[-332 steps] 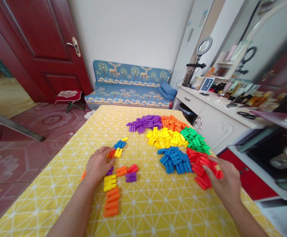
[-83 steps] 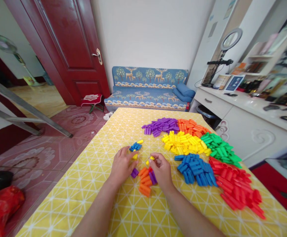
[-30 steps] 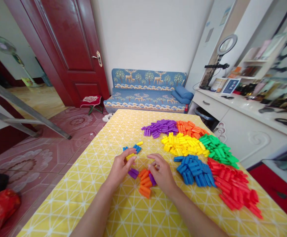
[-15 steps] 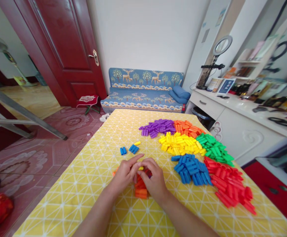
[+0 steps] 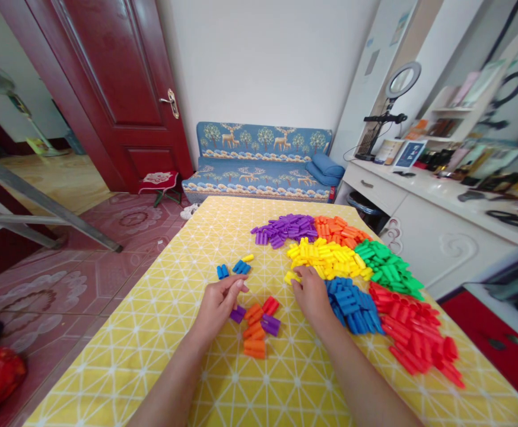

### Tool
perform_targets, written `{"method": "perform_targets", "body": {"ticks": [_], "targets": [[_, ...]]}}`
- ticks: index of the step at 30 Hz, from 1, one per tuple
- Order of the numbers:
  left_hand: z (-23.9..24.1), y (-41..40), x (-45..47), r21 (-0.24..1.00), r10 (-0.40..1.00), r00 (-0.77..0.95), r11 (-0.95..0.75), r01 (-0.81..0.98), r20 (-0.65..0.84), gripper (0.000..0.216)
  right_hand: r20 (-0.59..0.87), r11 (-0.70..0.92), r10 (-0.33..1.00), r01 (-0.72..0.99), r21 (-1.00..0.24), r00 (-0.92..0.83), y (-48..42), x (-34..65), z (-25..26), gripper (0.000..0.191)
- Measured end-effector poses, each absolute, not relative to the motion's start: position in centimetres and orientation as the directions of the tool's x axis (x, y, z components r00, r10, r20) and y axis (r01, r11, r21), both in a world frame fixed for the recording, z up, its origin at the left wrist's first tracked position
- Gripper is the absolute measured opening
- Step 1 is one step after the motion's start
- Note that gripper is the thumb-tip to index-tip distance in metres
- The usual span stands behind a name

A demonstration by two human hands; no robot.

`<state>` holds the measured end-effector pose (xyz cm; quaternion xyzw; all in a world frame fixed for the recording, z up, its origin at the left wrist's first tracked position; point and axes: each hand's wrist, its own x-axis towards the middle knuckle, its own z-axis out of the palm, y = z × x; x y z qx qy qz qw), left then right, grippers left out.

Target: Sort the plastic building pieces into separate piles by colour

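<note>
My left hand [image 5: 219,301] hovers over the middle of the table, thumb and fingers pinched together; what they hold, if anything, I cannot make out. At the near left edge of the yellow pile [image 5: 325,258], my right hand [image 5: 310,295] has its fingertips closed on a yellow plastic tube piece [image 5: 291,277]. Between the hands lies a small cluster of joined-looking tube pieces: orange pieces [image 5: 254,332], a red piece [image 5: 270,305] and a purple piece [image 5: 270,324]. Another purple piece [image 5: 238,314] is partly hidden by my left hand. Beyond it sit blue pieces [image 5: 241,267] and a yellow piece [image 5: 248,257].
Sorted piles spread across the right side: purple [image 5: 285,229], orange [image 5: 339,230], green [image 5: 390,270], blue [image 5: 352,302] and red [image 5: 414,329]. A patterned yellow cloth [image 5: 152,332] covers the table. Behind stands a blue sofa [image 5: 263,169]; a white dresser [image 5: 445,207] is at the right.
My hands have moved apart from over the cluster, uncovering it. The right hand went right to the yellow pile; the left shifted slightly left.
</note>
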<state>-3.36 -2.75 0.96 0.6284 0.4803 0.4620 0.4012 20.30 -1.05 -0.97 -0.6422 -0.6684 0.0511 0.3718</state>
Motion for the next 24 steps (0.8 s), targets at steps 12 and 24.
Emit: {"method": "perform_targets", "body": {"ticks": [12,24], "targets": [[0.4,-2.5,-3.7,0.947,0.978,0.050,-0.208,0.246,0.201,0.035,0.348,0.232,0.935,0.858,-0.458,-0.067,-2.2,18.4,-1.7,0.018],[1.6,-1.5,-5.6,0.523,0.974,-0.051,0.075,-0.849,-0.222,0.038,0.388,0.483,0.861,0.766,-0.423,-0.328,1.2,14.5,-0.4,0.046]]}}
